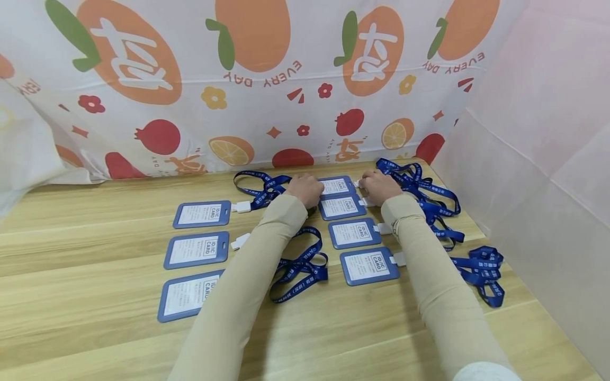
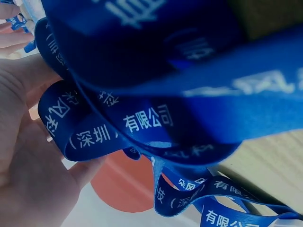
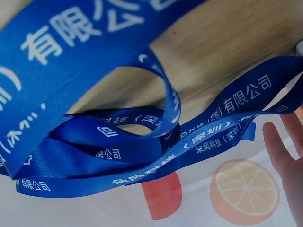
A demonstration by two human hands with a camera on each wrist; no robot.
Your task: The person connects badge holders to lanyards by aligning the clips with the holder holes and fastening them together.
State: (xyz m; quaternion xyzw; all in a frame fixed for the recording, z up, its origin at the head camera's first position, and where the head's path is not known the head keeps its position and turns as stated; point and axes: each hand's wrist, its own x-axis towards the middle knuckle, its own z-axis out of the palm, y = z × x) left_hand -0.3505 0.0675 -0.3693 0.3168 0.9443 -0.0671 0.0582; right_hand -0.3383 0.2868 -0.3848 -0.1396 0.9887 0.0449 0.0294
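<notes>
My left hand [image 1: 306,189] is at the left end of the farthest blue ID card holder [image 1: 336,186] in the right column, its fingertips at that edge. At the holder's other end, my right hand [image 1: 379,186] pinches the white clip [image 1: 357,183]. Just nearer lies a second card holder [image 1: 340,206], close against the first. Blue lanyards with white lettering fill both wrist views: one lanyard [image 2: 142,120] passes in front of the left palm, another [image 3: 90,156] lies before the right hand. The left fingertips are hidden in the left wrist view.
Two more card holders [image 1: 355,233] [image 1: 370,266] continue the right column, lanyards [image 1: 481,270] trailing right. Three holders [image 1: 202,214] form a left column; their lanyards [image 1: 300,267] lie between the columns. A fruit-print cloth [image 1: 267,111] stands behind the wooden table [image 1: 86,254], a white wall [image 1: 538,159] at right.
</notes>
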